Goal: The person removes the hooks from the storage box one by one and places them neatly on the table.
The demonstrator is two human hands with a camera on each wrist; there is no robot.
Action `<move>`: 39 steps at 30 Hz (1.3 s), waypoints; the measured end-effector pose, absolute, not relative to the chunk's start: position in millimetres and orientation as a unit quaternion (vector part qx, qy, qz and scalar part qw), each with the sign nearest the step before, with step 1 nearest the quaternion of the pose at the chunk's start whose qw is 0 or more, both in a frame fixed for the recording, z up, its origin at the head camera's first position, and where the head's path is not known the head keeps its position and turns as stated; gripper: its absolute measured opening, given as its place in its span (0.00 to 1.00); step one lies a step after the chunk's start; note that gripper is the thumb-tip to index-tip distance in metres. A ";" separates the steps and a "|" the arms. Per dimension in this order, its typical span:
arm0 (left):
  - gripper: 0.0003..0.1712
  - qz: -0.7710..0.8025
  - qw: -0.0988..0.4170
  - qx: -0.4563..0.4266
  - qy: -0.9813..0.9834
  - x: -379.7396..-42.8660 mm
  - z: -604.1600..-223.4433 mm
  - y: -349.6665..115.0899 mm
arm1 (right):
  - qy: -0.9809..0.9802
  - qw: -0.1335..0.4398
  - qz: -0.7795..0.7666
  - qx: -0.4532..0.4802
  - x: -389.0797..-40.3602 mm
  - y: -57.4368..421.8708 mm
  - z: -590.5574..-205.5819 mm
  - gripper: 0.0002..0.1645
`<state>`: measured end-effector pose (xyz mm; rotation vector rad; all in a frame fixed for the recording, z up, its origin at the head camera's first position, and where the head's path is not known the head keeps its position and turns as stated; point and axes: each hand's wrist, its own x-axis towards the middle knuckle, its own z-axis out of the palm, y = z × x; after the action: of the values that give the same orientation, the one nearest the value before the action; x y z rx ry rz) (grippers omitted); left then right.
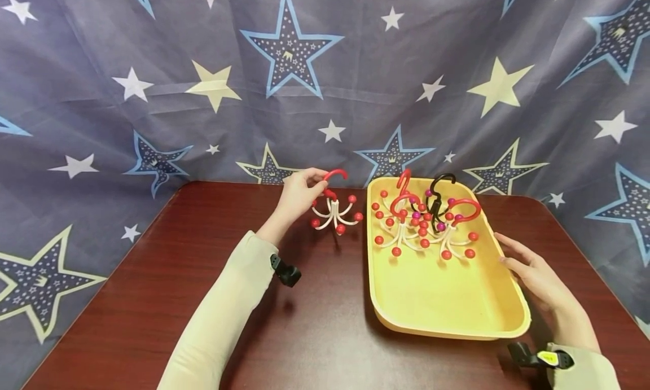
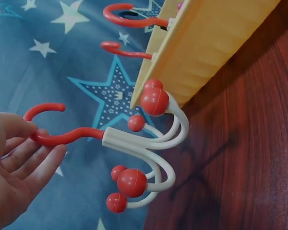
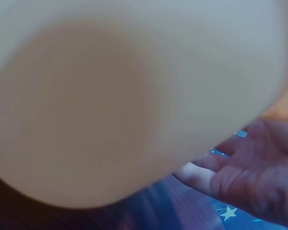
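Observation:
My left hand (image 1: 301, 193) pinches the red hook of a white multi-armed hanger (image 1: 334, 212) whose curved arms end in red balls. In the left wrist view, thumb and fingers meet on the red hook (image 2: 62, 139), and the white arms hang away from the hand. The hanger is above the table, left of a yellow tray (image 1: 442, 299). Beside the tray's right wall, my right hand (image 1: 543, 283) has its fingers extended along the rim. The right wrist view shows the right hand (image 3: 249, 177) partly hidden behind the blurred tray wall (image 3: 110, 120).
Several similar hangers stand in the tray's far part: white ones with red hooks, such as a front one (image 1: 401, 232), and a black one (image 1: 437, 204) with purple balls. The dark red wooden table (image 1: 152, 288) meets a star-patterned curtain (image 1: 167, 68) at the back.

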<state>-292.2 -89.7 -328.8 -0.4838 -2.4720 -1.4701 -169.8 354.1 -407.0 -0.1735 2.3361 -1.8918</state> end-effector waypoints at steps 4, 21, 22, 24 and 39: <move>0.12 -0.494 0.117 -0.151 -0.848 -296.5 -336.4 -88.1 | 0.771 0.065 -0.631 -0.059 -170.2 354.0 -407.9 0.33; 0.11 -0.470 0.137 -0.120 -0.864 -305.9 -358.3 -81.0 | 0.764 0.064 -0.638 -0.068 -171.5 353.3 -409.1 0.33; 0.12 -0.472 0.137 -0.118 -0.863 -306.0 -359.0 -80.9 | 0.765 0.065 -0.637 -0.067 -171.3 353.2 -408.9 0.33; 0.12 -0.468 0.140 -0.115 -0.865 -306.3 -360.2 -80.7 | 0.768 0.063 -0.634 -0.065 -171.1 353.0 -408.4 0.33; 0.16 -0.422 0.198 -0.178 -0.867 -294.3 -338.3 -55.2 | 0.778 0.058 -0.623 -0.052 -170.6 352.0 -406.9 0.33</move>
<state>-294.3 -55.2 -338.3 -0.4984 -2.4256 -1.1803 -170.6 352.0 -406.9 -0.1564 2.3584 -1.8884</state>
